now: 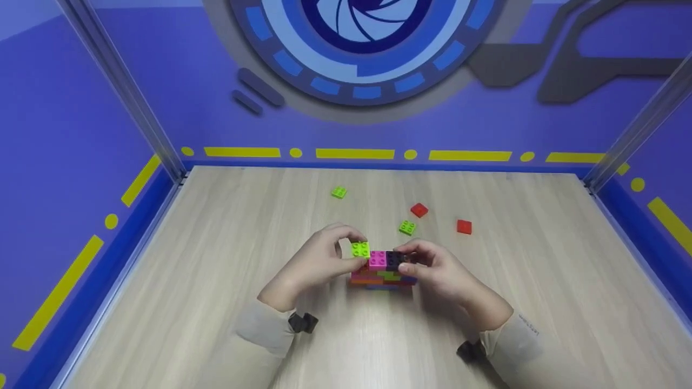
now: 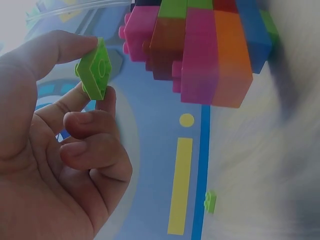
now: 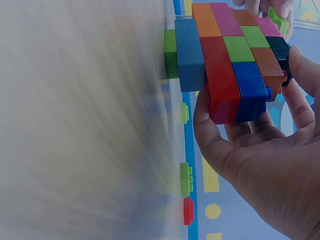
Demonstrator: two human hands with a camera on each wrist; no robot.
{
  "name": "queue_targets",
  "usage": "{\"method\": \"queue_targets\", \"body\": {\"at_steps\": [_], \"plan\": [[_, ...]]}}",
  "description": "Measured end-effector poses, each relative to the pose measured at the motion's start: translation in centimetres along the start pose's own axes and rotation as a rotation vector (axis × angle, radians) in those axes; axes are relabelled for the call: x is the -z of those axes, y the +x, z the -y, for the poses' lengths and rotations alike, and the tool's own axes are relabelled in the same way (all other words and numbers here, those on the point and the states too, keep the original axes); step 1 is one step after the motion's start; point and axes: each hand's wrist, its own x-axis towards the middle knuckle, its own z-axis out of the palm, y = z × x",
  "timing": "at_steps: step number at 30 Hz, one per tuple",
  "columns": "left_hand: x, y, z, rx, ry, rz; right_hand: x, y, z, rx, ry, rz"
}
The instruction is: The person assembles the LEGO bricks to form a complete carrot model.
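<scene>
My left hand [image 1: 316, 260] pinches a lime-green toy brick [image 2: 93, 70] between thumb and fingers. In the left wrist view that brick is apart from the brick stack [image 2: 200, 70]; its hollow underside faces the stack. From the right, my right hand [image 1: 443, 273] grips the stack, a stepped build of orange, pink, red, blue, brown and green bricks [image 3: 220, 75]. The right thumb presses a black brick [image 3: 277, 52] in the top row, with the other fingers round the far side. Beside the black brick is a pink brick [image 1: 378, 259], studs up.
Behind the hands on the wooden table [image 1: 243, 210] lie two loose green bricks, one farther back [image 1: 339, 192] and one nearer [image 1: 407, 227]. Two red pieces, one [image 1: 419, 210] by the nearer green brick and another [image 1: 464, 227], lie to the right. Blue printed panels [image 1: 367, 129] wall the table.
</scene>
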Motion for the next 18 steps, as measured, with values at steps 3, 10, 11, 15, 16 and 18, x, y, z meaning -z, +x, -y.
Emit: {"method": "queue_targets", "body": {"at_steps": [3,10,11,15,16,18], "plan": [[-0.19,0.01,-0.1,-0.013,0.0,0.008,-0.04,-0.04,0.1,0.004,0.001,0.001],[-0.65,0.07,-0.04,-0.011,0.017,0.012,-0.16,-0.11,0.13,0.003,0.011,-0.003],[-0.7,0.1,-0.01,-0.014,0.022,0.014,-0.18,-0.13,0.18,0.008,0.009,-0.003],[-0.83,0.12,0.04,-0.021,0.038,0.024,-0.17,-0.11,0.17,0.026,0.012,-0.003],[-0.85,0.12,0.05,-0.02,0.041,0.027,-0.15,-0.11,0.17,0.028,0.009,-0.003],[-0.89,0.09,0.08,-0.017,0.043,0.032,-0.11,-0.1,0.1,0.028,0.008,0.0]]}}
